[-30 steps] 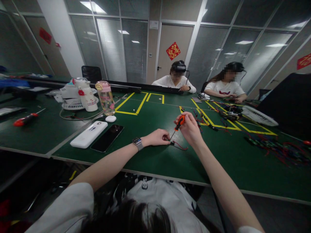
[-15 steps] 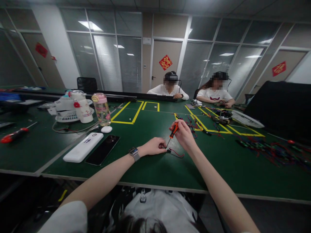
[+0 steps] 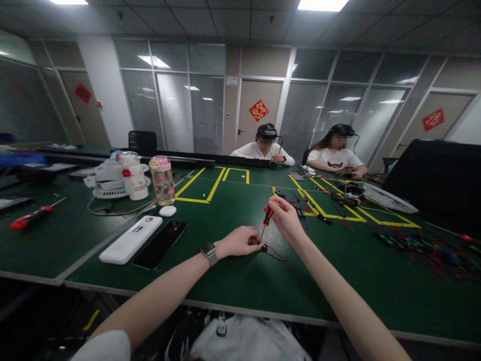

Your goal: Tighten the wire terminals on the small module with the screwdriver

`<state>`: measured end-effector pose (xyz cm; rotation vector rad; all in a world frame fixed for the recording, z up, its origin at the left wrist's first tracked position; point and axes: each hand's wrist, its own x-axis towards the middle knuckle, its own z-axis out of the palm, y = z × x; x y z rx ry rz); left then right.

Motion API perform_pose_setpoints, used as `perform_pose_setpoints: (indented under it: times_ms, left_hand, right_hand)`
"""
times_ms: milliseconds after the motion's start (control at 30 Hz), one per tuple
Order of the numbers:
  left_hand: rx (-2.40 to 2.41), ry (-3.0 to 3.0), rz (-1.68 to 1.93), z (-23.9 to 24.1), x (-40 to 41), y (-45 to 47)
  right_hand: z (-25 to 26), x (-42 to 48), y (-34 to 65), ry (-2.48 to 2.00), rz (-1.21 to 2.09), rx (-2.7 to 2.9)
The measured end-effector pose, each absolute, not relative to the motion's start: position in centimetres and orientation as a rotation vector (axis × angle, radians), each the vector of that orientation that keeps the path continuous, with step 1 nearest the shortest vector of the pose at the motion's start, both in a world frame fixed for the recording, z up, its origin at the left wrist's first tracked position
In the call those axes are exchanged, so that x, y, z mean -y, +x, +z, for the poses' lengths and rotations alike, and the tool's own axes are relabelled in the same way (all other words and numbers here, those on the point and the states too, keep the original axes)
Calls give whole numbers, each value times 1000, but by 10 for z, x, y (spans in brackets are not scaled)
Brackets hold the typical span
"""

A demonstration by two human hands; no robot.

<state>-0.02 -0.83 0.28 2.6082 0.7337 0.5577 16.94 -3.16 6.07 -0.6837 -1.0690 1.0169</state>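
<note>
My right hand (image 3: 284,214) is closed round the orange-and-black handle of a screwdriver (image 3: 268,214). Its thin shaft slants down to a small dark part with wires (image 3: 264,247) on the green table. Red and dark wires trail from this part to the right. My left hand (image 3: 242,240) rests on the table, fingers curled and closed on the left end of the same part, which they mostly hide. A watch (image 3: 209,252) sits on my left wrist.
A white power bank (image 3: 131,239), a black phone (image 3: 161,244) and a white earbud case (image 3: 167,211) lie left. Behind them stands a drink bottle (image 3: 163,181). Wire bundles (image 3: 424,248) spread at right. Two people (image 3: 263,148) sit across the table.
The head view has tilted up, so everything sits lower in the picture. Both hands keep their hold, and the screwdriver's tip stays at the small part.
</note>
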Motion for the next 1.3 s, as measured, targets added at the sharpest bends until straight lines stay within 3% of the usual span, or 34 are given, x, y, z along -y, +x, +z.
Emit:
perform_pose_setpoints:
  times_ms: [233,500,1300]
  left_hand:
    - [-712,2613,575,2,7,-1]
    - [-768,2595,563,3,7,1]
    - [-775,2753,510,8,14,4]
  right_hand:
    - [73,23,165,-600,1246,1260]
    - [57,25,160,-514,1113,1144]
    - [52,36,167,-425,1297,1188]
